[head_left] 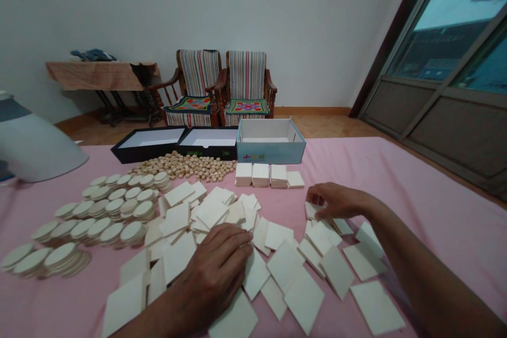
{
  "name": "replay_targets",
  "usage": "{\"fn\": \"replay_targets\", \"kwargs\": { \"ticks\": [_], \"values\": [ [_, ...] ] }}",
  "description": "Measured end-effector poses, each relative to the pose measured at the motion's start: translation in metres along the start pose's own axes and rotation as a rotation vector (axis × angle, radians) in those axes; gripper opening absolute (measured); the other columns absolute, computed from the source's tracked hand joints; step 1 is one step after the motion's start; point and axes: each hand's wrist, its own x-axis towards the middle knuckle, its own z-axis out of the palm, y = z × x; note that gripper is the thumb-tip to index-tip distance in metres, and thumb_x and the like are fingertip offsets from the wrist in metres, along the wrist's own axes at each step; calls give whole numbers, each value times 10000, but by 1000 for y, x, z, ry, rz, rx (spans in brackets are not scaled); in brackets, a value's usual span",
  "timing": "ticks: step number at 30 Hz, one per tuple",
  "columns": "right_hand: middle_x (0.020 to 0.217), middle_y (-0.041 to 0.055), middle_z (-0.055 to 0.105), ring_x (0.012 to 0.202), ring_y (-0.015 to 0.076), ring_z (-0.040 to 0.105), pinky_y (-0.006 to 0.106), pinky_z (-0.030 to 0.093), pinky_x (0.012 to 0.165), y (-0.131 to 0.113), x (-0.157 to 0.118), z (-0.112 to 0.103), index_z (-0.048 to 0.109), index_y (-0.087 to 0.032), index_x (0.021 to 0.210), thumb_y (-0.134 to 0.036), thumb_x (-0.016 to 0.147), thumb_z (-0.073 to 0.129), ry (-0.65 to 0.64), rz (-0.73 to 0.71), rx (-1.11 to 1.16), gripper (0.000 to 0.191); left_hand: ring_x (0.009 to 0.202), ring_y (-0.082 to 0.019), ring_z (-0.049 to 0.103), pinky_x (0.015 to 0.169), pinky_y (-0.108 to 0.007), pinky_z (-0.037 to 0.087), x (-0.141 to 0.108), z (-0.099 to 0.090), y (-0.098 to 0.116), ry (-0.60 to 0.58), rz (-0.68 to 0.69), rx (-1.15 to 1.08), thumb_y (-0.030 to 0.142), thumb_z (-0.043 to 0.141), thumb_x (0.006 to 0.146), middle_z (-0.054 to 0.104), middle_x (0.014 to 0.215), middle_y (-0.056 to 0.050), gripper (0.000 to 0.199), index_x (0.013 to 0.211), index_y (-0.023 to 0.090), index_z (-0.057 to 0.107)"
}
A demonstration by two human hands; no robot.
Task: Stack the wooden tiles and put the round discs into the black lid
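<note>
The right grip [339,200] pinches a square wooden tile [309,210] at two o'clock from the left grip [217,264], which covers loose tiles [214,212]; whether it grasps any, I cannot tell. Tiles look light, stiff, slightly chip-prone: best held by opposite edges.

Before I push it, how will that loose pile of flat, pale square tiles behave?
The loose pile of flat, pale square tiles would probably slide apart, since pieces overlap at odd angles. Each looks stiff, unbent where propped, and likely light, being thin.
</note>
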Motion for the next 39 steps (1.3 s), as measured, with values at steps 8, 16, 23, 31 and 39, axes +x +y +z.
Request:
{"fn": "replay_targets", "kwargs": {
  "ticks": [8,16,23,31,39],
  "values": [
    [724,8,552,676,136,485,254,374,613,19,4,-6,528,-170,705,-246,660,620,27,-140,208,127,978,-212,581,924,-396,484,1,-1,1,11,-4,18,52,518,832,672,999,-112,244,1042,109,628],
    [597,-12,544,547,100,472,218,352,489,25,52,-3,554,-168,662,-390,606,683,508,114,934,264,966,-212,586,911,-391,494,1,0,1,17,4,15,40,511,822,671,984,-116,250,1035,108,622],
    [545,-11,537,504,92,488,206,395,460,25,81,9,551,-161,596,-307,617,651,515,156,960,178,956,-208,580,899,-379,493,3,-3,2,8,-11,-7,26,507,810,670,966,-109,261,1033,101,621],
    [618,26,606,550,111,555,188,419,453,34,68,11,605,-149,741,-225,660,630,549,211,820,114,960,-203,592,912,-385,494,3,0,2,24,-15,16,28,506,809,676,983,-105,274,1041,120,621],
    [737,42,642,680,159,582,262,472,615,28,7,4,640,-146,779,-206,639,612,203,34,480,155,961,-206,597,918,-396,495,4,-1,2,12,-25,24,66,518,838,677,980,-105,233,1037,130,622]
  ]
}}
